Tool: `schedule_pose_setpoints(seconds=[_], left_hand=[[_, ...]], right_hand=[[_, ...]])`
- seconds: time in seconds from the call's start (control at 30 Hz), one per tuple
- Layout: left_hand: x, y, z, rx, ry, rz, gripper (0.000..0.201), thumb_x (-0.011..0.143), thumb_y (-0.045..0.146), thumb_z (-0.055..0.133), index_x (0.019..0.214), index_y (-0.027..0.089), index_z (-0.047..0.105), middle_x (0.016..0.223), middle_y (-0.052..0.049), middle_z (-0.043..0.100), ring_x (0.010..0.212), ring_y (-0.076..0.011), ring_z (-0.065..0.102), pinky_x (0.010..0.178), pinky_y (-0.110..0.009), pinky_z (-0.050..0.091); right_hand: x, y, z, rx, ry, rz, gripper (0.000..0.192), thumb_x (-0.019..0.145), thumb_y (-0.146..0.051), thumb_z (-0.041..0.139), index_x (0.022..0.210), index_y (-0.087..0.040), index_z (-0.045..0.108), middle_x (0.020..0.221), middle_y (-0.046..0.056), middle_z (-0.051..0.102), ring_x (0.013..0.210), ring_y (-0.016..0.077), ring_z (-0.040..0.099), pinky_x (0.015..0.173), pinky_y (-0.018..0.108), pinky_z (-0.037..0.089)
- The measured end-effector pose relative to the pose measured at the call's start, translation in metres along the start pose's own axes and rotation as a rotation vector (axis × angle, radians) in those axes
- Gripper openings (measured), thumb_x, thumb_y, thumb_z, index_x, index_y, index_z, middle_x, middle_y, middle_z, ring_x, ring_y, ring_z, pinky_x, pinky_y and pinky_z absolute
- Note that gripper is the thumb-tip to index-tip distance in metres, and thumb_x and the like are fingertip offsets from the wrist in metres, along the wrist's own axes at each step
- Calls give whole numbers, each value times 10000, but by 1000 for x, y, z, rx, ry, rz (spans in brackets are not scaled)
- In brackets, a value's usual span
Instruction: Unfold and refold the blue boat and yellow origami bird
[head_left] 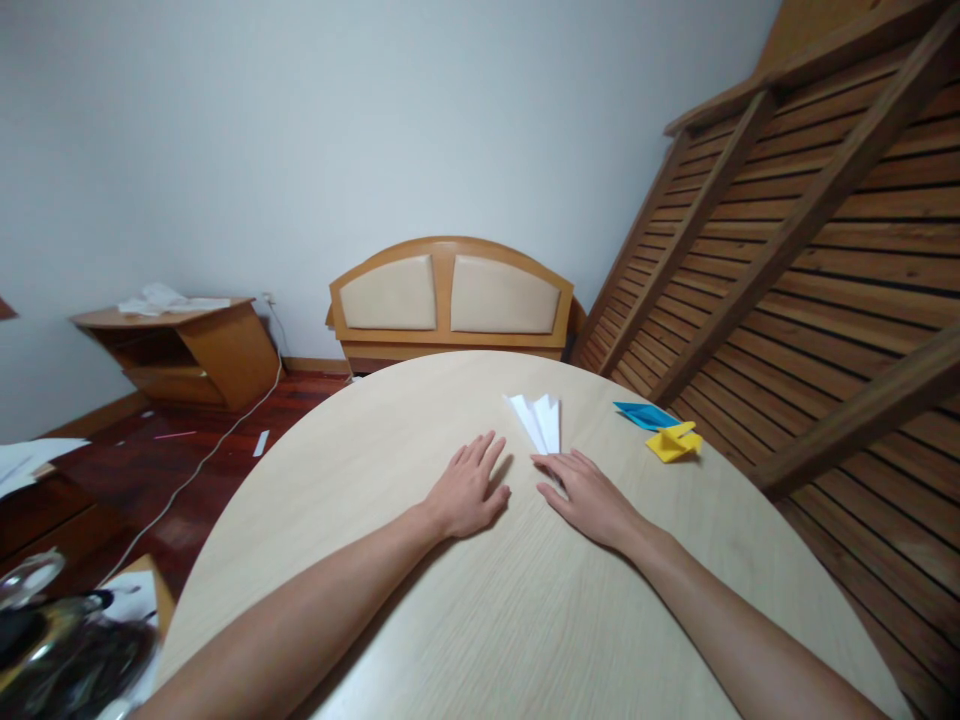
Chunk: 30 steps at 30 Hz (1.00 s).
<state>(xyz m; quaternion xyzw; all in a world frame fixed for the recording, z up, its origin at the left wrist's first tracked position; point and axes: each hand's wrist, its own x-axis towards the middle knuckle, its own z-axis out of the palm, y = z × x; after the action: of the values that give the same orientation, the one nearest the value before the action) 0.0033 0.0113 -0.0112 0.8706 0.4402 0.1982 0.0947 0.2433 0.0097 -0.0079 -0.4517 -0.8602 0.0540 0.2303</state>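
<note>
White folded paper [546, 425] on pale surface [337, 455], right hand [589, 498] at its near end, grasp unclear, left hand [465, 494] with fingers spread, released

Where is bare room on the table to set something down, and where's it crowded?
Bare: the table from the left hand to the left rim, and between the forearms; a smaller gap between the white folded paper and the blue folded paper. Crowded: the right hand at the white folded paper's near end; yellow folded paper beside the blue.

Pale wall [390, 130], reddish floor [296, 402], wooden headboard [444, 290]
</note>
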Motion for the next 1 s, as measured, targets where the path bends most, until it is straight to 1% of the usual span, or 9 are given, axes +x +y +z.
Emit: schedule_pose_setpoints(seconds=[0.1, 0.17, 0.3, 0.4, 0.5, 0.6, 0.77, 0.87, 1.0], left_hand=[[2, 2, -1, 25, 109, 22, 684, 903, 320, 526, 1515, 144, 276, 1611, -166, 217, 1495, -308, 180, 1187, -523, 230], [3, 4, -3, 33, 159, 22, 595, 910, 285, 512, 1468, 150, 356, 1557, -159, 349, 1456, -293, 289, 1186, -511, 231], [5, 8, -9, 44, 177, -55, 327, 940, 270, 457, 1221, 152, 577, 1209, -129, 640, 1133, -262, 590, 1021, -436, 432], [5, 10, -10, 51, 130, -85, 242, 951, 289, 438, 979, 166, 644, 1022, -102, 662, 958, -242, 624, 845, -364, 496], [4, 12, -10, 33, 80, -47, 275, 964, 292, 421, 851, 169, 639, 955, -86, 661, 910, -221, 620, 807, -330, 487], [4, 14, -10, 16, 55, -20, 305, 972, 303, 416, 804, 167, 630, 908, -80, 661, 883, -210, 619, 806, -319, 477], [3, 15, -9, -9, 35, 14, 250, 935, 320, 470, 783, 175, 605, 893, -80, 645, 861, -210, 608, 796, -318, 481], [2, 14, -8, -29, 27, 70, 152, 859, 295, 553, 932, 172, 603, 966, -100, 648, 931, -242, 601, 848, -358, 491], [0, 13, -4, -88, 42, 115, 467, 835, 256, 571, 1277, 130, 488, 1144, -151, 635, 1069, -275, 581, 952, -412, 472]], right_hand=[[1, -14, -5, 97, -88, -193, 320, 932, -183, 544, 1230, -270, 621, 1157, 41, 711, 1101, 218, 630, 1104, 475, 364], [1, -21, -8, 143, -91, -252, 283, 919, -152, 550, 1159, -264, 651, 1089, 31, 725, 1054, 206, 643, 1111, 464, 359], [1, -23, -10, 227, -38, -179, 309, 907, -138, 549, 1188, -236, 632, 1048, 55, 708, 980, 203, 654, 942, 376, 496], [2, -19, -7, 283, -6, -98, 337, 948, -155, 494, 1254, -242, 606, 1095, 65, 697, 973, 194, 660, 869, 334, 518], [3, -15, -3, 277, 19, -52, 343, 945, -164, 499, 1258, -243, 614, 1118, 68, 694, 994, 201, 657, 888, 343, 510], [4, -11, 0, 240, 32, -13, 347, 916, -178, 543, 1251, -227, 620, 1124, 75, 685, 895, 192, 665, 855, 346, 520], [4, -6, 1, 159, 69, 49, 306, 904, -240, 581, 1200, -190, 639, 1119, 98, 686, 989, 233, 644, 906, 386, 503], [3, -1, 1, 135, 101, 109, 310, 889, -236, 587, 1192, -191, 635, 1118, 96, 671, 967, 235, 642, 879, 381, 511], [4, 5, 3, 141, 132, 148, 345, 869, -229, 597, 1213, -203, 607, 1185, 91, 632, 886, 209, 640, 834, 362, 520]])
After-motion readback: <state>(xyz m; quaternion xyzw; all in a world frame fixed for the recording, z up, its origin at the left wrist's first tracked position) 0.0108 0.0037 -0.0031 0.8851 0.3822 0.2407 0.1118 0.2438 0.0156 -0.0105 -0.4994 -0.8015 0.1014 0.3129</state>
